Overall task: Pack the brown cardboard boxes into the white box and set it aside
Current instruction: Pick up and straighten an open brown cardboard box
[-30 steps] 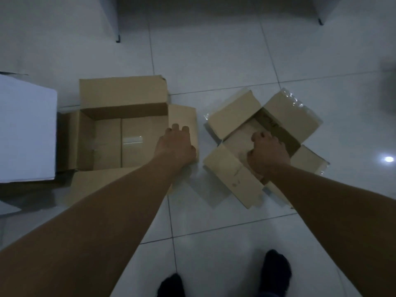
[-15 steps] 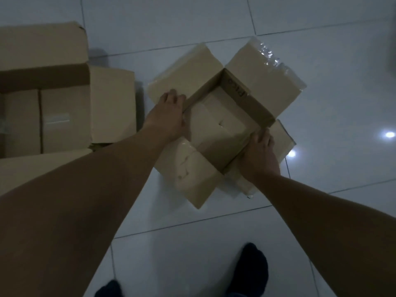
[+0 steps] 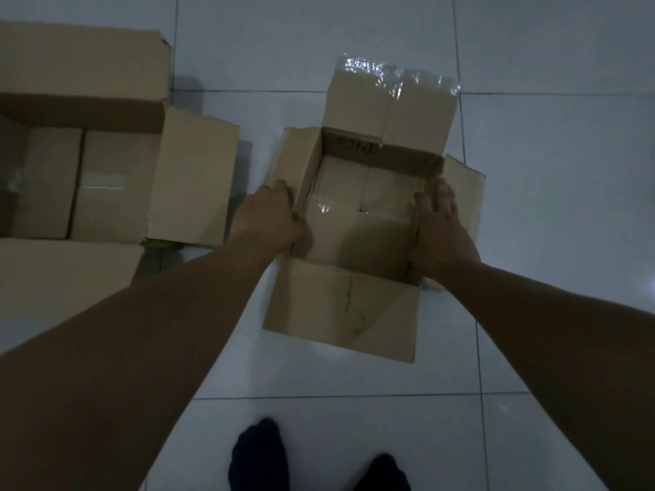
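The smaller brown box [image 3: 358, 221] sits on the tiled floor [image 3: 549, 242], roughly centre of view, w/ its mouth facing straight up and all four flaps splayed outward. Far flap [image 3: 390, 111] stands tilted back, crumpled clear tape along its top edge; near flap [image 3: 340, 306] lies folded toward the person's feet [image 3: 258, 455]. Inside looks empty; only the taped bottom seam shows.

Left hand [image 3: 273, 221] clamps the left wall, fingers wrapped over the rim at the side flap. Right hand [image 3: 439, 225] presses flat vs. the right wall, fingers spread along the rim, thumb inside. Judgement: a two-sided squeeze like this suits lifting an open box whose walls flex, and keeps it level, opening up.

Orientation: box edges run nearly square to the floor tile lines. Long axis looks to run away from the person, near flap to far flap, though wide-angle distortion makes that uncertain.

Just to the left, close but apart, a larger brown box [image 3: 117, 178] lies open too, flaps out, its interior also bare. White box isn't in view, so I can't tell where this one has to go. Probably the lift is just about to start; the base seems to be on the floor, not sure.
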